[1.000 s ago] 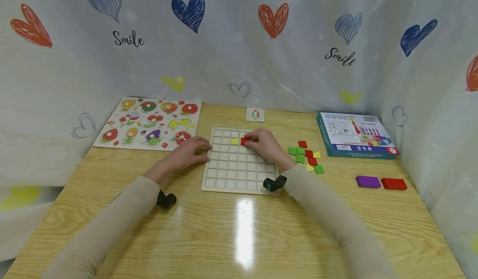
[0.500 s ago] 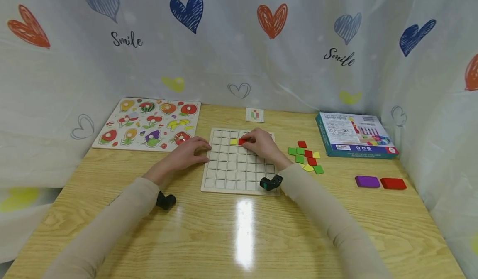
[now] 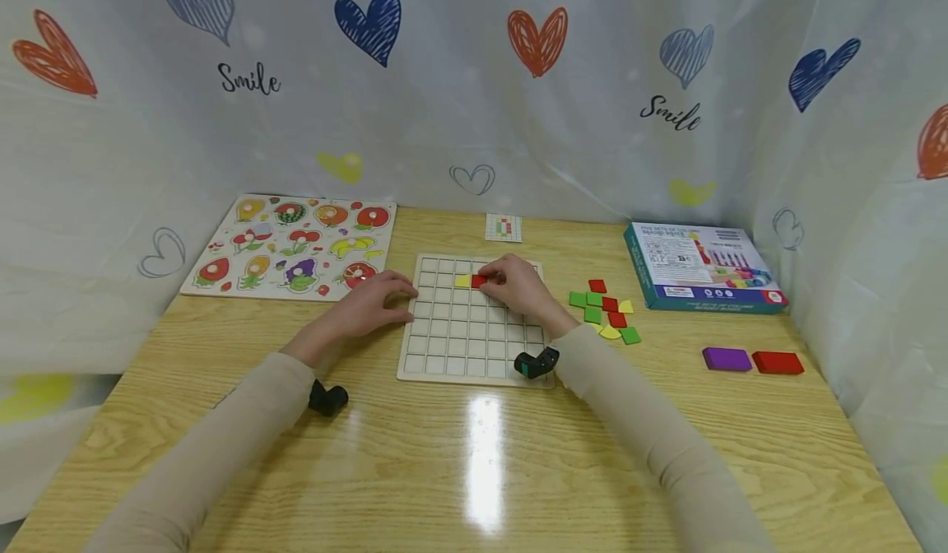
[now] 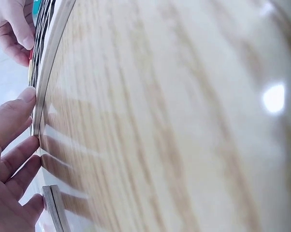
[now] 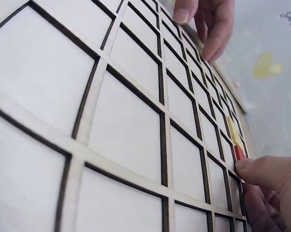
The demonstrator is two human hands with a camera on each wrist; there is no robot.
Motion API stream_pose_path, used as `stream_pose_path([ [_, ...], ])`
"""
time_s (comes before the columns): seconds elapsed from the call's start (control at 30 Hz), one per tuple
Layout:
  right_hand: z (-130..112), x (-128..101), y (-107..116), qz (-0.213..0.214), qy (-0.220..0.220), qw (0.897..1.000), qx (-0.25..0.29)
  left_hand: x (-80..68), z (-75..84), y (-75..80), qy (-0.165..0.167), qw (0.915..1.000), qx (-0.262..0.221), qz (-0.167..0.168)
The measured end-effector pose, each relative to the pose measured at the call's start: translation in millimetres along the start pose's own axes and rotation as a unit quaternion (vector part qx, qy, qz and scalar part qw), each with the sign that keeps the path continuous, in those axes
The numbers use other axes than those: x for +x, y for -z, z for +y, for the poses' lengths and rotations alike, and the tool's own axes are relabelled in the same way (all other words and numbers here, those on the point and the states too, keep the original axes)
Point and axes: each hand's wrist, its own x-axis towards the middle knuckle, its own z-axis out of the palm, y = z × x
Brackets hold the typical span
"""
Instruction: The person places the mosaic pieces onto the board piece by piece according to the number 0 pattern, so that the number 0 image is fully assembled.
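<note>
A wooden grid board (image 3: 437,347) lies in the middle of the table. My right hand (image 3: 518,285) pinches a red tile (image 3: 478,281) between thumb and fingers over an upper square of the board. Just left of it, a yellow tile (image 3: 462,281) sits in a square. In the right wrist view my thumb is against the red tile (image 5: 239,153), and the yellow tile (image 5: 232,128) lies beyond it. My left hand (image 3: 370,302) rests at the board's left edge with relaxed fingers; in the left wrist view its thumb (image 4: 25,95) touches the rim.
Loose red, green and yellow tiles (image 3: 593,314) lie right of the board. A pattern card (image 3: 504,228) is behind it. A fruit puzzle (image 3: 296,244) stands back left, a boxed set (image 3: 704,265) back right. Purple (image 3: 727,360) and red (image 3: 778,363) blocks lie at right.
My right hand and wrist have shifted slightly left, and the red tile has come closer beside the yellow one. The left hand has stayed at the board's edge.
</note>
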Motion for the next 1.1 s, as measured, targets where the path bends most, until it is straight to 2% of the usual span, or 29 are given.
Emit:
stream_pose_path([
  [0.37,-0.1,-1.0,-0.3,0.002,0.002,1.000,0.010,0.3,-2.2,0.0,-0.006,1.0000,0.003,0.002],
  [0.47,1.9,-4.2,0.8,0.003,-0.016,0.998,0.054,0.4,-3.0,-0.1,-0.008,0.9999,0.005,0.005],
  [0.57,6.3,-11.6,2.8,0.012,-0.047,0.992,0.116,0.6,-3.1,-0.5,-0.010,0.9999,0.006,0.004],
  [0.67,12.0,-23.6,6.8,0.031,-0.075,0.984,0.159,1.2,-3.2,-1.6,-0.013,0.9999,0.006,0.002],
  [0.87,24.9,-55.4,26.8,0.084,-0.103,0.969,0.208,1.4,-4.3,-3.1,-0.013,0.9999,0.009,0.005],
  [1.1,50.5,-102.6,55.0,0.118,-0.150,0.964,0.185,1.3,-6.4,-2.8,-0.015,0.9999,0.007,0.005],
])
